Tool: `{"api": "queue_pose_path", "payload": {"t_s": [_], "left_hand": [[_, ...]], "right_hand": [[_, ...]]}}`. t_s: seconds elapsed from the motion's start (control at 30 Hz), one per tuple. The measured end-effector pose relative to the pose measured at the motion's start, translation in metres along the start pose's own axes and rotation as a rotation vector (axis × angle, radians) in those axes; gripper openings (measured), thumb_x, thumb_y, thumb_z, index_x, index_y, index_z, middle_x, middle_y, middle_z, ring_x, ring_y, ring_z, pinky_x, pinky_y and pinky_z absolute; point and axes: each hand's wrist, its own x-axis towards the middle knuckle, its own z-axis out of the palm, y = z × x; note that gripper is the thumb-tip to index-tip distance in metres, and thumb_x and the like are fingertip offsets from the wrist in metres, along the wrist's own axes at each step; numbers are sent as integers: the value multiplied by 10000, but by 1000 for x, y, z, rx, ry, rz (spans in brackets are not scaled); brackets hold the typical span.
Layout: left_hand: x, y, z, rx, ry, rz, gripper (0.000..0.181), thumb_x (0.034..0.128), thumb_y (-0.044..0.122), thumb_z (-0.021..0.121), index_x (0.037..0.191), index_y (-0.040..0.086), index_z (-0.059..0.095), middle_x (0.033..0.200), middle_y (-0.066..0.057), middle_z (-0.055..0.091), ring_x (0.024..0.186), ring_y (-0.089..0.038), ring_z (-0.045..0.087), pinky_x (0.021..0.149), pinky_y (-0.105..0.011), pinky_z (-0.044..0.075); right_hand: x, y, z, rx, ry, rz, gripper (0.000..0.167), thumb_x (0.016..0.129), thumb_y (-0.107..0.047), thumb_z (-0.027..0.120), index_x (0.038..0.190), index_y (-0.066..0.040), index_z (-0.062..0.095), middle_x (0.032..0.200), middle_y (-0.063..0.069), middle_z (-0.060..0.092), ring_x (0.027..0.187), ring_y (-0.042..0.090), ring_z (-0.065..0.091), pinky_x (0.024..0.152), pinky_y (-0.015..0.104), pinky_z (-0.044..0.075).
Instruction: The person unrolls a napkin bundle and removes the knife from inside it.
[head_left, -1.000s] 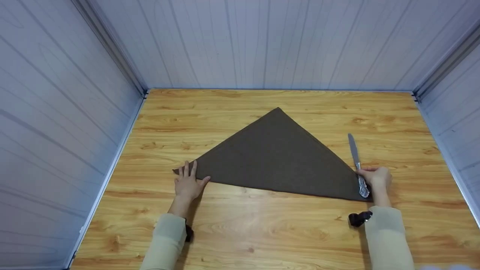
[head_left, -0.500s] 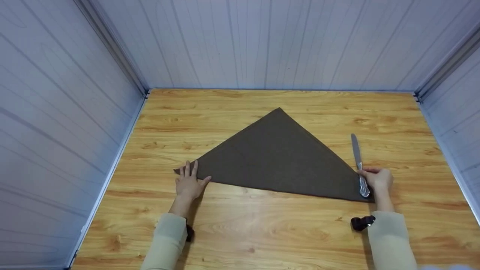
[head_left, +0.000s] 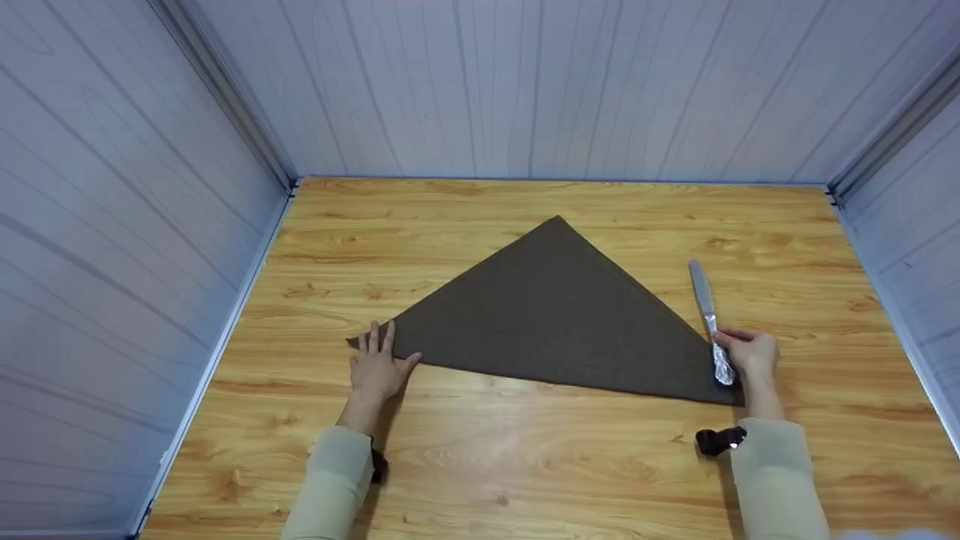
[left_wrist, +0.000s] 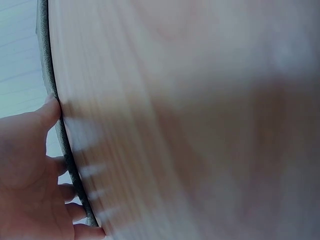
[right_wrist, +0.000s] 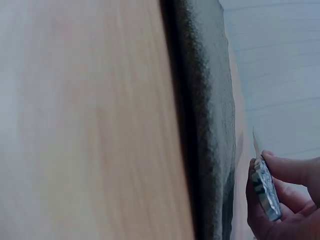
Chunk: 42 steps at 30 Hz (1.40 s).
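Observation:
A dark brown cloth napkin [head_left: 555, 315], folded into a triangle, lies on the table with one point toward the back wall. My left hand [head_left: 376, 373] rests on its left corner, fingers spread; in the left wrist view the fingertips [left_wrist: 75, 212] touch the cloth along its edge. At the right corner my right hand [head_left: 754, 360] pinches the ornate silver handle of a table knife [head_left: 702, 289] between thumb and fingers. The blade points away from me. The handle's end is over the napkin corner. In the right wrist view the knife handle [right_wrist: 266, 190] sits between thumb and curled fingers.
The wood-grain table [head_left: 480, 472] is enclosed by pale panel walls at the back [head_left: 450, 90], left [head_left: 112, 262] and right [head_left: 915, 225]. A black wrist device [head_left: 720, 441] sits by the right cuff, another [head_left: 379, 465] by the left.
The right hand with the knife moved slightly right, then back left and a little farther from me. The left hand and napkin stay in place.

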Motion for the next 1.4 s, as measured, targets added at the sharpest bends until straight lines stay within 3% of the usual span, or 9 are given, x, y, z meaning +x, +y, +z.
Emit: {"api": "queue_pose_path", "payload": {"t_s": [0.2, 0.47, 0.73, 0.83, 1.03, 1.27, 1.4], "left_hand": [[0, 0, 0, -11, 10, 2, 771, 873, 542, 403, 1433, 88, 129, 1455, -209, 47, 1306, -401, 47, 954, -596, 194], [1, -1, 0, -14, 2, -8, 772, 873, 544, 404, 1435, 97, 121, 1458, -202, 39, 1309, -395, 33, 962, -593, 180], [0, 0, 1, -10, -4, -14, 769, 875, 540, 404, 1436, 99, 117, 1458, -203, 35, 1309, -394, 27, 965, -594, 168], [0, 0, 1, -13, -10, -19, 770, 874, 545, 399, 1437, 104, 113, 1460, -198, 32, 1310, -393, 23, 968, -593, 162], [1, 0, 0, -10, -31, -28, 776, 873, 564, 376, 1440, 122, 85, 1466, -179, 2, 1313, -384, 8, 979, -585, 149], [2, 0, 0, 14, -28, -34, 771, 874, 566, 368, 1440, 123, 90, 1467, -176, 7, 1313, -383, 18, 976, -580, 164], [0, 1, 0, 4, -25, -34, 774, 872, 560, 383, 1438, 114, 102, 1466, -179, 9, 1312, -388, 20, 974, -583, 166]], "right_hand": [[8, -6, 9, 50, 15, 29, 262, 760, -194, 701, 976, -46, 699, 555, -248, 527, 729, -18, 490, 637, 121, 350], [20, -21, 21, 199, 28, 62, 244, 750, -148, 711, 970, -45, 700, 513, -238, 523, 609, -60, 490, 559, 104, 369], [34, -33, 33, 355, 58, 102, 60, 722, -88, 730, 772, -120, 739, 501, -191, 552, 595, -34, 510, 506, 107, 380], [38, -38, 36, 411, 57, 120, 102, 725, -59, 718, 706, -159, 726, 509, -176, 568, 622, -15, 526, 527, 106, 389], [46, -48, 41, 415, 65, 139, 83, 730, -90, 723, 781, -154, 737, 532, -180, 553, 713, 17, 528, 590, 105, 382], [53, -56, 43, 418, 47, 153, 77, 734, -99, 722, 719, -173, 732, 528, -161, 555, 678, 24, 528, 550, 111, 389], [57, -61, 44, 413, 50, 178, 97, 741, -104, 716, 683, -182, 724, 525, -163, 546, 803, 63, 541, 702, 130, 408]]}}
